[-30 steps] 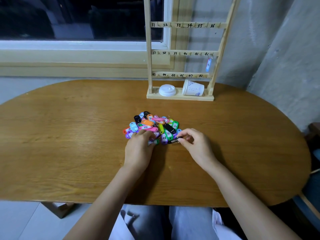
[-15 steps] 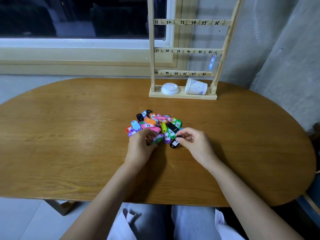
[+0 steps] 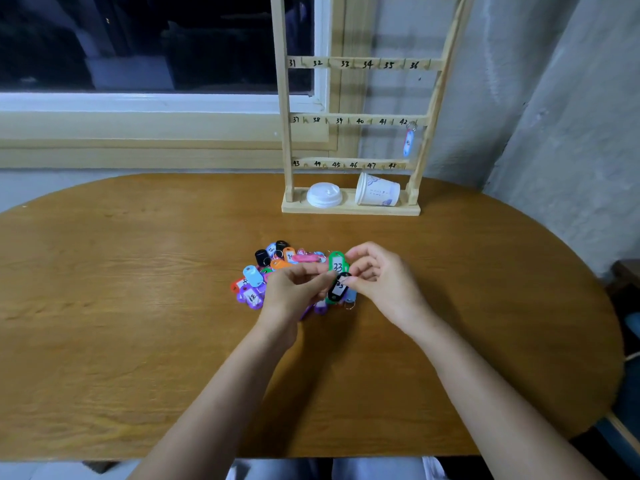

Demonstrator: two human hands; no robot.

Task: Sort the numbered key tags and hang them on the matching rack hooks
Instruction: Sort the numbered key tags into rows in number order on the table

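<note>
both hands meet over the middle of the table [image 3: 138, 306]. my left hand [image 3: 298, 289] pinches the edge of a green key tag [image 3: 337, 263] marked 33, held upright. my right hand [image 3: 384, 282] pinches the top of a black key tag [image 3: 339, 288] dangling just below it. under them lies a pile [image 3: 263, 275] of glossy oblong plastic tags in purple, blue, orange, pink and black, overlapped beyond counting and partly hidden by my left hand. at the table's far edge stands a pale wooden rack [image 3: 285, 140] with three handwritten rails, six numbers each, 31 to 48. one blue tag [image 3: 409, 143] hangs by 42. on the rack's base sit one white plastic lid [image 3: 324, 195] and one paper cup [image 3: 377, 194] on its side. behind are a dark window [image 3: 138, 43] and a rough grey wall [image 3: 571, 98].
</note>
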